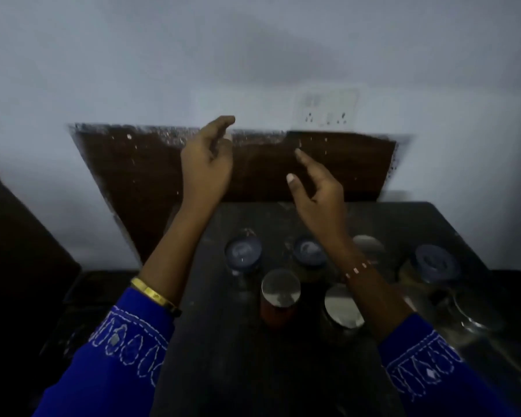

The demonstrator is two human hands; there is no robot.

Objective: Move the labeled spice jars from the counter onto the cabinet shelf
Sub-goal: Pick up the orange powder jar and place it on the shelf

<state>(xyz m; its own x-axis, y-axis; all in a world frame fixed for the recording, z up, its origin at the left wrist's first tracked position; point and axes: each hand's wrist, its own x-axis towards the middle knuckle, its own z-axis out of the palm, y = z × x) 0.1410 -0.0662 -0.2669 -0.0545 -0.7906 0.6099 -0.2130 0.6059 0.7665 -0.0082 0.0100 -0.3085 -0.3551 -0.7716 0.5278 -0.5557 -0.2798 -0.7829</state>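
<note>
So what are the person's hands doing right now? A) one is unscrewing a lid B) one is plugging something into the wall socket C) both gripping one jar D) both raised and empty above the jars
D: the left hand and right hand are open, empty and raised above the jars.

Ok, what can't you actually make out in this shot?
- Jar labels: head view looks down on the lids, like the red jar; dim and blurred.
- Jar under the right forearm: partly covered.
- Cabinet shelf: not identifiable.
- Clear glass item at right: too dark to identify.
- Both hands, left hand, right hand, hold nothing.
</note>
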